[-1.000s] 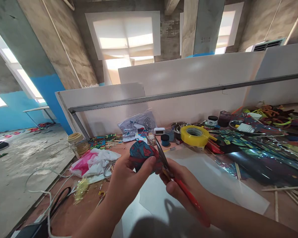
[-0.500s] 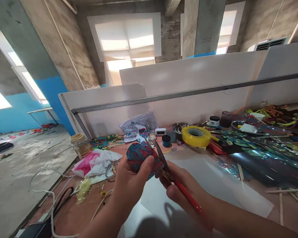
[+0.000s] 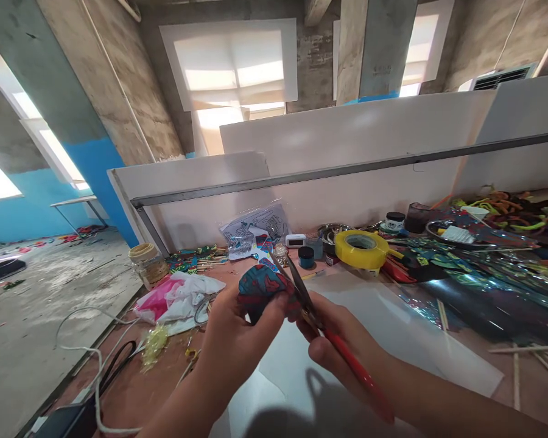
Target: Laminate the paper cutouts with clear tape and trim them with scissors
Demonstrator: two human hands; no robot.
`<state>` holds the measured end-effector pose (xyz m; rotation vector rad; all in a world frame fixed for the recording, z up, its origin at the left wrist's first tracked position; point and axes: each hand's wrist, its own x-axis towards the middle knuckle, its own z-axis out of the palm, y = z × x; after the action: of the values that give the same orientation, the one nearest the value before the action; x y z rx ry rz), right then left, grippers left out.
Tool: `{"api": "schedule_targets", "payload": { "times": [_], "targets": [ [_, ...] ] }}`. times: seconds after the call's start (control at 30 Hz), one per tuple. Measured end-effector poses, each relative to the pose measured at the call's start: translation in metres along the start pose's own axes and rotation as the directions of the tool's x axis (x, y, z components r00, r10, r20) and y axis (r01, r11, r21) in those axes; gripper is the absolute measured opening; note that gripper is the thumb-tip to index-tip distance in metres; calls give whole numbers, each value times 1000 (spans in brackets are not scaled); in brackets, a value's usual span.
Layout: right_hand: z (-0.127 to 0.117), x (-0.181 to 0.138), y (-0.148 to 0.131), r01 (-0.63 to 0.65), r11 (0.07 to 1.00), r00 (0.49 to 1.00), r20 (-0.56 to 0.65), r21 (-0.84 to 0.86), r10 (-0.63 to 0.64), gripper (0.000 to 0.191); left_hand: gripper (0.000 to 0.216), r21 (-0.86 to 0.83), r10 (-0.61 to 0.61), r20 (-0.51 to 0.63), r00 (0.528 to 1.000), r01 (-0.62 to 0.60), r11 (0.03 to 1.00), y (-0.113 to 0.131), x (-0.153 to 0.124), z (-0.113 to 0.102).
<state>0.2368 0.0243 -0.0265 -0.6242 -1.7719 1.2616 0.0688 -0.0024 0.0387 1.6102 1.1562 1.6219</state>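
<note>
My left hand [image 3: 251, 334] is closed on a patterned piece of blue and red sheet material [image 3: 261, 285], its thumb pressed on the near side. My right hand [image 3: 342, 334] grips scissors [image 3: 354, 368] by their red handles. The scissors' blades are parted and point up and away, right beside the patterned piece. Fingertips of both hands are close together near the pivot. White sheets of paper [image 3: 296, 377] lie on the table below my hands. Whether the blades touch the piece I cannot tell.
A yellow tape roll [image 3: 379, 248] and a small dark jar [image 3: 305, 257] stand behind my hands. Pink and white plastic [image 3: 178, 298] and a cable [image 3: 95, 371] lie at left. Shiny film [image 3: 466, 304] and thin sticks [image 3: 516, 377] cover the right side.
The patterned piece has turned and bent in my left hand, and the left thumb has shifted slightly right. The scissors remain parted in nearly the same place.
</note>
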Motion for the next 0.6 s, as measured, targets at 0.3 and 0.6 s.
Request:
{"api": "schedule_targets", "payload": {
  "times": [0.3, 0.6],
  "targets": [
    [2, 1, -1, 9, 1000, 1000, -8, -14, -9, 61, 11, 20, -99, -43, 994, 100, 995, 1, -2, 2],
    [1, 2, -5, 61, 998, 998, 32, -30, -60, 64, 17, 41, -125, -144, 982, 132, 990, 2, -3, 5]
  ]
}}
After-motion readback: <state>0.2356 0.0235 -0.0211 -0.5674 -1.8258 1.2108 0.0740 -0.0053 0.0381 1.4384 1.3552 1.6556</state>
